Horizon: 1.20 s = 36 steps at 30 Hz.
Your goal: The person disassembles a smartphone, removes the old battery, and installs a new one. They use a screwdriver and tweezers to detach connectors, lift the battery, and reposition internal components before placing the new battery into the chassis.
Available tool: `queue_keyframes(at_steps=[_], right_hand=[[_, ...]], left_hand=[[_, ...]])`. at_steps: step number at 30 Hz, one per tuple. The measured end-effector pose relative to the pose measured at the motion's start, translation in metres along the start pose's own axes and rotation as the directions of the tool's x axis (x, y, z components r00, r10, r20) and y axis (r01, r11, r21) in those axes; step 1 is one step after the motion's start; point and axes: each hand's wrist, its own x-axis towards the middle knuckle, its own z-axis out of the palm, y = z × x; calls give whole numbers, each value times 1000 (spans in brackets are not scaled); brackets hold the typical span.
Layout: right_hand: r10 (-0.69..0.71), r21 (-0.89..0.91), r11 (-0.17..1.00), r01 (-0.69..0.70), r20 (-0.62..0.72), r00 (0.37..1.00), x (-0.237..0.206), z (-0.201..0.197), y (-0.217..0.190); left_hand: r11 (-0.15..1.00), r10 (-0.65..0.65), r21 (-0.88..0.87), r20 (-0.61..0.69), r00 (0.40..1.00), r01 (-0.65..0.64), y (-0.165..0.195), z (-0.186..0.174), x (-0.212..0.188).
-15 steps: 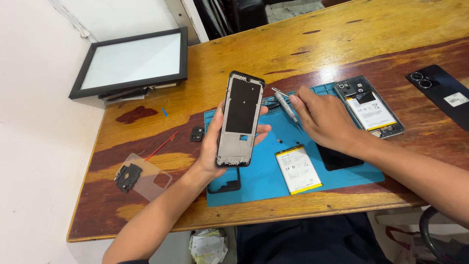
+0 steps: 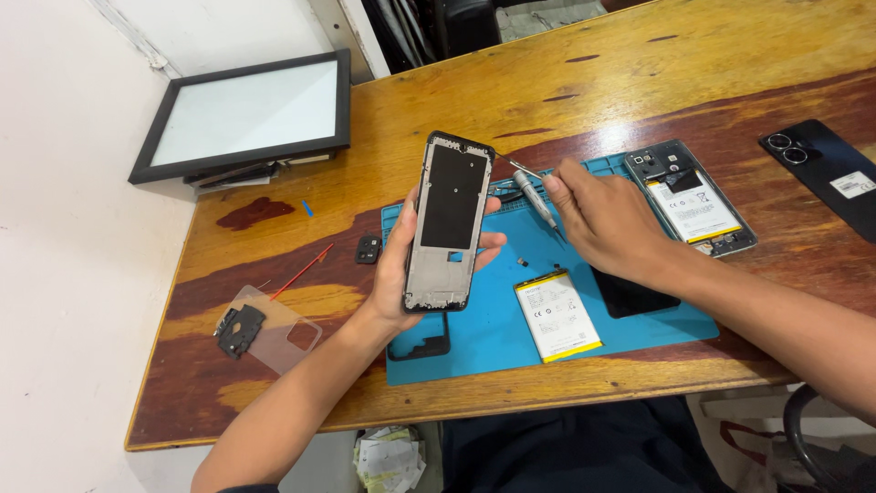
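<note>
A worn wooden table [image 2: 639, 64] stands against a white wall, with a blue rubber work mat [image 2: 493, 333] laid near its front edge.

In the head view, the left hand [image 2: 401, 274] holds a stripped grey phone frame with a black inner panel [image 2: 447, 224] upright above the mat's left part, fingers wrapped behind it and the thumb along its left edge. The frame looks light, thin and fairly stiff but easy to bend or crack; it is best gripped by its long side rails, as here, not by the panel. The right hand [image 2: 607, 224] rests over the mat, fingers closed around a slim silver precision screwdriver [image 2: 534, 196] whose tip points toward the frame's upper right corner.

On the mat lie a white-labelled flat phone battery [image 2: 557, 315], a black rectangular bezel [image 2: 422, 345] partly under the left wrist and a dark flat panel [image 2: 630, 297]. An opened phone with exposed battery [image 2: 693, 201] sits at the mat's right end, a black phone back cover [image 2: 826, 173] farther right. A black-framed screen panel [image 2: 246, 114], a clear case [image 2: 278, 329] and a red pry stick [image 2: 301, 272] lie to the left.
</note>
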Motion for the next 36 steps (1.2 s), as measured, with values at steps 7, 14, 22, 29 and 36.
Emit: queue_keyframes(at_steps=[7, 14, 22, 29, 36], right_hand=[[-34, 33, 999, 33, 6, 999, -1, 1, 3], [-18, 185, 983, 4, 76, 997, -8, 8, -7], [0, 349, 935, -61, 172, 985, -17, 7, -18], [-17, 382, 923, -51, 172, 985, -17, 9, -19], [-20, 367, 929, -54, 197, 980, -20, 13, -21]], left_hand=[[984, 97, 148, 53, 994, -104, -1, 0, -1], [900, 199, 362, 156, 968, -243, -4, -1, -5], [836, 185, 485, 191, 964, -257, -5, 11, -11], [800, 214, 517, 227, 950, -304, -7, 10, -12], [766, 274, 532, 238, 932, -361, -10, 5, -12]])
